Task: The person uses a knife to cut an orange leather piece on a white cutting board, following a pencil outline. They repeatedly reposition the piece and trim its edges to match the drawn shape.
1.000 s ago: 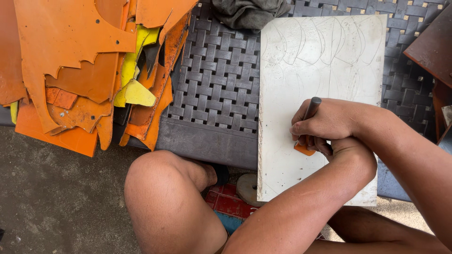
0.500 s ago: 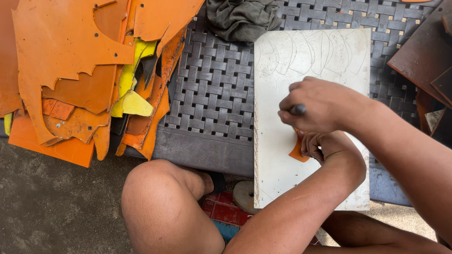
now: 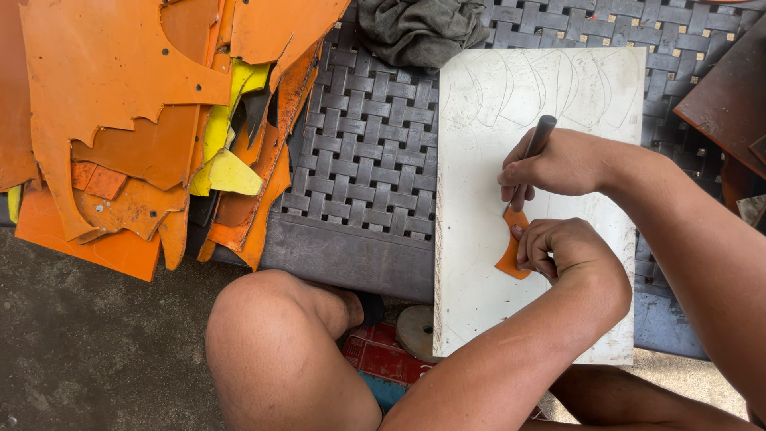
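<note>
A white cutting board [image 3: 479, 263] with scored curved lines lies on a grey woven plastic surface [image 3: 359, 160]. On it sits a small orange leather piece [image 3: 509, 259]. My left hand [image 3: 562, 247] presses that piece down with its fingertips. Just above it, my right hand [image 3: 558, 164] grips a dark-handled cutting tool [image 3: 538, 136], whose tip meets the top edge of the orange piece. Both hands are close together near the middle of the board.
A heap of orange leather offcuts [image 3: 120, 120] with some yellow scraps [image 3: 227, 172] lies at the left. A grey cloth [image 3: 419, 28] sits at the top. Brown leather sheets [image 3: 730, 100] are at the right. My bare knee [image 3: 279, 351] is below, above concrete floor [image 3: 88, 351].
My right hand has lifted off the left one and moved up the board, now holding the tool upright at the piece's top edge. My left hand still pins the piece.
</note>
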